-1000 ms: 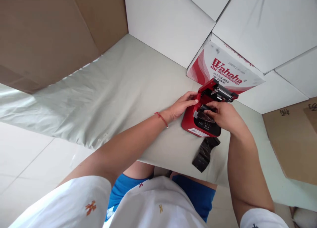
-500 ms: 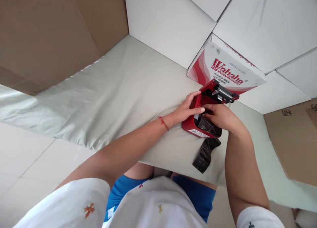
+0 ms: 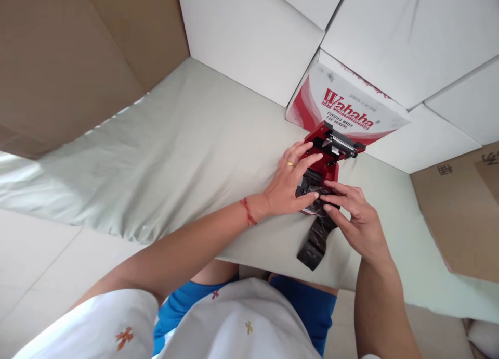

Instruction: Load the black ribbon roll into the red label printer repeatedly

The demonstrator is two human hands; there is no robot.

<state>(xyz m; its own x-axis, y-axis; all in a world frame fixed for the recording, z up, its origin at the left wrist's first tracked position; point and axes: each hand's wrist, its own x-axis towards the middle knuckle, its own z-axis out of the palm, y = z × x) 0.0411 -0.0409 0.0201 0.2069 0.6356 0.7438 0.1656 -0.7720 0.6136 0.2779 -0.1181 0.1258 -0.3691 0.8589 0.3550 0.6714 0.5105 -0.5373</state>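
Observation:
A red and black label printer [image 3: 332, 172] sits on the pale cloth with its lid tipped up at the back. A shiny black label strip [image 3: 313, 244] runs out over its front and curls down onto the cloth. My left hand [image 3: 293, 184] lies open across the printer's left side, fingers spread, the thumb down on the strip. At the front right, my right hand [image 3: 356, 216] has its thumb and fingertips close together at the strip's edge, seemingly in a light pinch. Both hands cover part of the printer's inside.
A white and red Wahaha water carton [image 3: 346, 104] stands right behind the printer. White boxes [image 3: 253, 41] are stacked at the back. Brown cartons stand at the left [image 3: 78, 62] and right [image 3: 460, 213]. The cloth-covered surface [image 3: 187, 145] ends near my legs.
My right hand has drawn out of the printer toward its front right. The left hand has spread, its thumb now on the strip. Black strip now covers the printer's front. The view has shifted slightly.

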